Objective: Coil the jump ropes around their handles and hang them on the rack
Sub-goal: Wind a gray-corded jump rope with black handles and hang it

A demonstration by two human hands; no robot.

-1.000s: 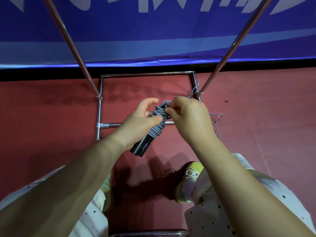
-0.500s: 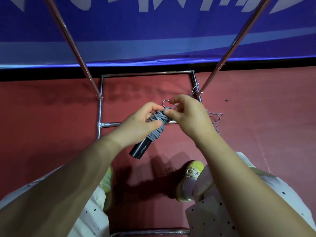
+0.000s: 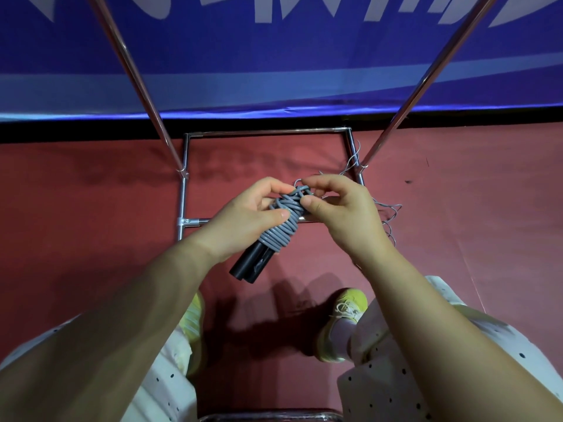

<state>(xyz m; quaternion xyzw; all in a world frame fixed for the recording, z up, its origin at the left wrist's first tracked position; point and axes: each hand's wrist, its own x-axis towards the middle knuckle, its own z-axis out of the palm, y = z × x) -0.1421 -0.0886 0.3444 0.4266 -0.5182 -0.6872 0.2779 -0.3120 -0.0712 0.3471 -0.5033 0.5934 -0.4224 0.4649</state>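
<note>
A jump rope [image 3: 281, 226] with grey cord wound tightly round its two black handles is held in front of me, the handle ends pointing down-left. My left hand [image 3: 243, 220] grips the coiled bundle, thumb across the cord. My right hand [image 3: 341, 208] pinches the cord's end at the top of the coil between thumb and fingers. The chrome rack [image 3: 268, 132] stands just beyond, its base frame on the floor and two slanted uprights rising past the top of the view.
Thin wire hooks [image 3: 390, 214] lie in a tangle by the rack's right base corner. A blue banner [image 3: 274, 56] closes off the far side. My feet in yellow shoes [image 3: 341, 324] stand on the red floor. A chrome bar [image 3: 268, 417] crosses the bottom edge.
The bundle has stayed nearly in place. My right hand's fingers have shifted at the top of the coil, opening slightly while working the cord end. My left hand keeps its grip.
</note>
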